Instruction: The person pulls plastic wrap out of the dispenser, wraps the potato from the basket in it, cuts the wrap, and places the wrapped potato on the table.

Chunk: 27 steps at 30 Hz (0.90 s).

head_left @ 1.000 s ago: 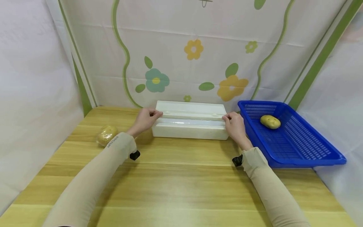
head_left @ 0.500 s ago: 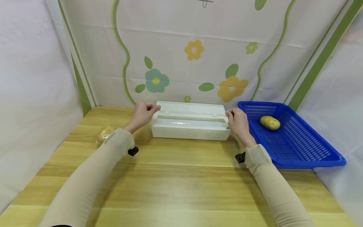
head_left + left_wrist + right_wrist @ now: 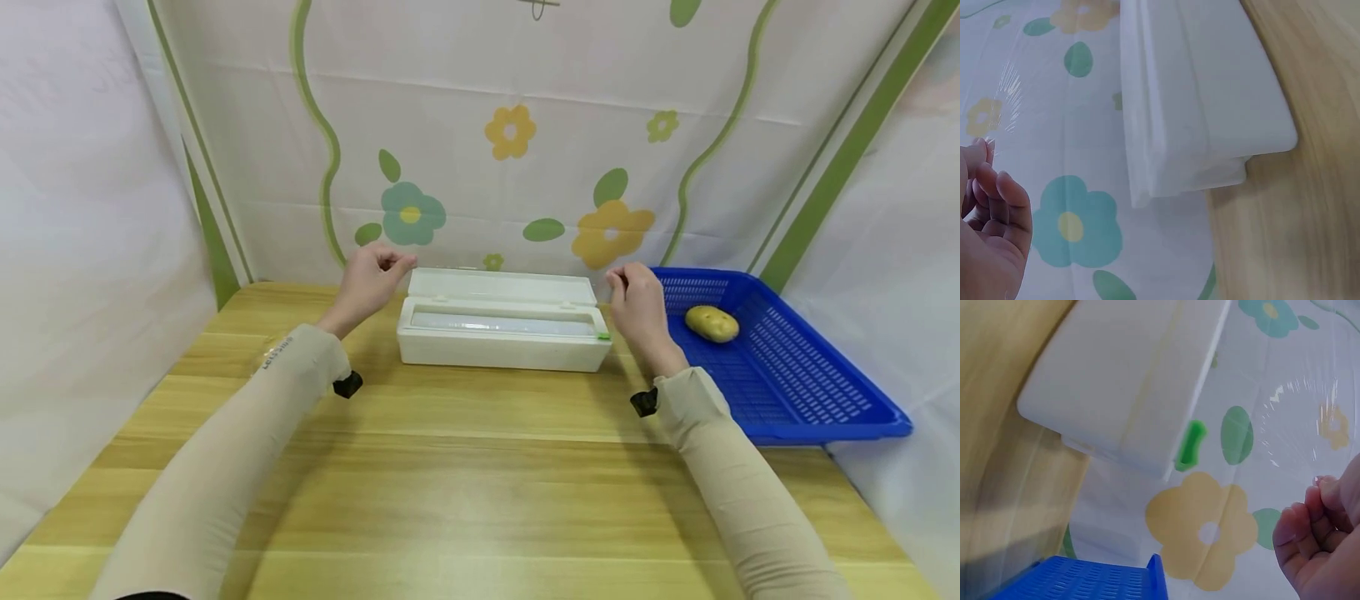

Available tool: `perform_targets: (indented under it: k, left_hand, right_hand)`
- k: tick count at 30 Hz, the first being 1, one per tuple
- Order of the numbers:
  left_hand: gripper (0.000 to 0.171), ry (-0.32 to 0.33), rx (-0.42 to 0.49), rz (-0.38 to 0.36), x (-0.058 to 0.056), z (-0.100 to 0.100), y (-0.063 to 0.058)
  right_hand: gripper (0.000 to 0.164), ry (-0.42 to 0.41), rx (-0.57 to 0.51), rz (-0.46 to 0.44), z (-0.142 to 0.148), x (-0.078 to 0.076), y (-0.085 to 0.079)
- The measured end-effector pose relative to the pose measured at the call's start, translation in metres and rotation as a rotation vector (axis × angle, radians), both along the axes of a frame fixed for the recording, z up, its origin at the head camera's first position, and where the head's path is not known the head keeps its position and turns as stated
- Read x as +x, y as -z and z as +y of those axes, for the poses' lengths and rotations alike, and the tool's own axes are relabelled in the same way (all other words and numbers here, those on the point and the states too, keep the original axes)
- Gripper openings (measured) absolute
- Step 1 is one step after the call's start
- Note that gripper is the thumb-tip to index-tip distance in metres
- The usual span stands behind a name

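Note:
A white cling film box (image 3: pixel 504 352) stands at the back of the table with its lid (image 3: pixel 502 287) raised; a pale roll (image 3: pixel 502 323) shows inside. My left hand (image 3: pixel 367 285) is raised beside the box's left end and pinches a corner of clear cling film (image 3: pixel 1011 97) between thumb and fingertips. Off the right end, my right hand (image 3: pixel 641 307) pinches the film's other corner. Glints on the cling film (image 3: pixel 1297 422) show it stretched thin in both wrist views; its lower part is too clear to follow. A green slider (image 3: pixel 1191 445) sits on the box's right end.
To the right stands a blue basket (image 3: pixel 810 431) with one potato (image 3: pixel 712 323) in it. Behind my left sleeve (image 3: pixel 247 417), only a glint of a film-wrapped potato (image 3: pixel 267 354) shows. A flower-printed cloth (image 3: pixel 465 167) hangs right behind the box.
Both hands have risen from the box's top and spread slightly apart, drawing the cling film up. My left sleeve now covers most of the wrapped potato.

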<state>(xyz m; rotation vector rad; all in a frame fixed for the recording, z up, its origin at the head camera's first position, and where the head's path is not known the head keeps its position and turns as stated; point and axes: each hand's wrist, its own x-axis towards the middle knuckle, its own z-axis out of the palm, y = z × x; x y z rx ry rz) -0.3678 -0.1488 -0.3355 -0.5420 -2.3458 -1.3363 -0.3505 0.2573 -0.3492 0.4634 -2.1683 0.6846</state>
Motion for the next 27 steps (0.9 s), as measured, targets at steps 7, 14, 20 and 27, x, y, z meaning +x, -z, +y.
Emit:
perform_targets:
  k: [7, 14, 20, 27]
  left_hand:
    - [0.027, -0.010, 0.035, 0.065, -0.001, 0.000, -0.012]
    - [0.026, -0.013, 0.052, 0.075, 0.000, 0.001, -0.024]
    - [0.027, 0.006, 0.066, 0.110, 0.003, 0.000, -0.040]
    - [0.026, -0.001, 0.094, 0.153, 0.004, -0.001, -0.051]
  right_hand:
    - [0.013, -0.027, 0.004, 0.029, 0.003, -0.002, -0.014]
    - [0.014, -0.038, 0.018, 0.060, 0.004, -0.001, -0.028]
    - [0.017, -0.050, 0.027, 0.072, 0.003, 0.005, -0.040]
    - [0.018, -0.070, 0.021, 0.078, 0.006, 0.006, -0.053]
